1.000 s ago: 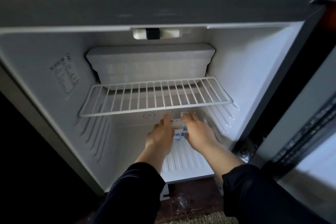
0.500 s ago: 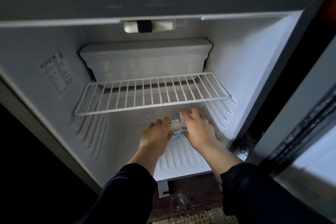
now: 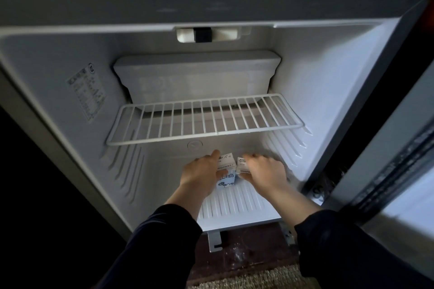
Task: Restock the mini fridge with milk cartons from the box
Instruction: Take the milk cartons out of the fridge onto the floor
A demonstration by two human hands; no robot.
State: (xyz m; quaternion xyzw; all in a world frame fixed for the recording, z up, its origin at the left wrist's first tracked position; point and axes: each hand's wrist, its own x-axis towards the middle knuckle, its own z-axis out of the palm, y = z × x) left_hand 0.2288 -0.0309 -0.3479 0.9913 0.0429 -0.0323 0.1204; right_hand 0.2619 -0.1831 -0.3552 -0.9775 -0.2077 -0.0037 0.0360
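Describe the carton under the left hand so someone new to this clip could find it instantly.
Start at the open mini fridge and drop below its white wire shelf to the ribbed floor. Two small milk cartons stand there side by side between the hands. The left carton, touched by the left hand, shows blue print on its front face, unlike the right carton, mostly covered by the right hand.
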